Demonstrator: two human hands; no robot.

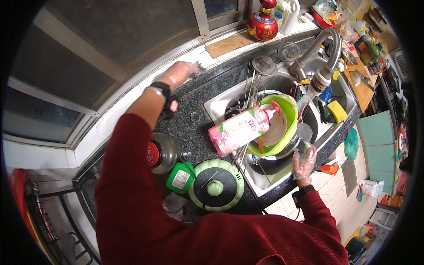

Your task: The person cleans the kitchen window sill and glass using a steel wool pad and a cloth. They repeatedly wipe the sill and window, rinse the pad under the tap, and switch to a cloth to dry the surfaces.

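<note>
My left hand [177,74], in a clear plastic glove, reaches to the white tiled window ledge [147,81]. Its fingers close on a dark grey pad [198,67], blurred, probably a scouring pad. My right hand [304,162], also gloved, is over the near rim of the steel sink [278,180], its fingertips close to a clear plastic piece [304,132]; whether it grips anything is unclear. A pink-and-white pump bottle [240,129] lies tilted across a light green basin [291,129] with a pale bowl [278,122] inside. Water runs from the faucet [323,78] into the sink.
Long metal skewers [252,87] and a mesh strainer [264,65] stand in the sink. A yellow sponge [337,111] lies on its right side. A green-rimmed lid [217,185], a green box [180,178] and a glass jar [165,154] occupy the granite counter. A red bottle [262,26] stands on the ledge.
</note>
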